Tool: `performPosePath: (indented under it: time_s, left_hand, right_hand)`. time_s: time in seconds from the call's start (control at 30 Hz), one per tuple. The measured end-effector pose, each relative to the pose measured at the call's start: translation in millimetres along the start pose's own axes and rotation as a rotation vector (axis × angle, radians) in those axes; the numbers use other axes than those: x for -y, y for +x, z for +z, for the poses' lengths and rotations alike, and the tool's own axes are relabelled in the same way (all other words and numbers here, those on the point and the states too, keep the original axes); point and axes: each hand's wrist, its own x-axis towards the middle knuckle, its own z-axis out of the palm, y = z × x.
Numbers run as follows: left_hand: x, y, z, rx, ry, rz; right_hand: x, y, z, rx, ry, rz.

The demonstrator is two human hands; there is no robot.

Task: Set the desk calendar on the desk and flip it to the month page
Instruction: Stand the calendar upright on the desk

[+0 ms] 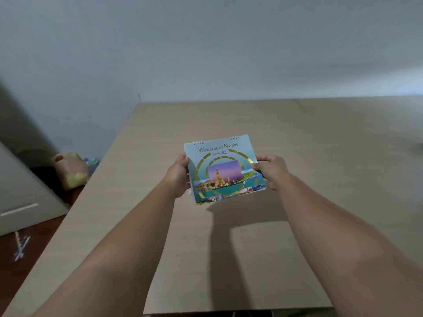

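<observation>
Currently both hands clamp the desk calendar (224, 169) by its side edges: left hand (178, 177) wrapped on the left edge, fingers behind; right hand (271, 171) pinching the right edge, thumb on the front cover. Calendar is held tilted above the middle of the wooden desk (320, 156); its shadow falls well below it, so I judge it's not set down yet. Cover page "Wonders of Nature" faces up, spiral binding at the far edge. Progress: early. Left to do: stand it on the desk, then flip the cover over to the month page. Off the desk's left side: a plastic bag (71, 170) and a bottle (91, 163).
</observation>
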Motion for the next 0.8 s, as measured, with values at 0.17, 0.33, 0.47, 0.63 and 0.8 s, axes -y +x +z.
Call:
performPosePath:
  time_s: [0.17, 0.33, 0.47, 0.63, 0.8]
  left_hand:
    - [-3.7, 38.1, 9.7, -0.072, 0.090, -0.004]
    - [4.1, 74.0, 21.1, -0.111, 0.174, -0.026]
    - [27.5, 84.2, 24.7, -0.118, 0.256, -0.157]
    - [44.4, 100.4, 32.7, -0.122, 0.085, -0.134]
    - [44.3, 111.8, 38.0, -0.121, -0.057, -0.057]
  right_hand:
    - [-9.6, 48.4, 5.7, -0.058, -0.029, 0.007]
    - [-23.3, 79.1, 0.1, -0.057, -0.070, 0.018]
    - [-58.8, 94.1, -2.9, -0.063, -0.150, 0.145]
    - [-88.2, 108.1, 3.5, -0.159, -0.123, 0.143]
    - [-84.3, 121.6, 6.5, -0.228, -0.102, 0.151]
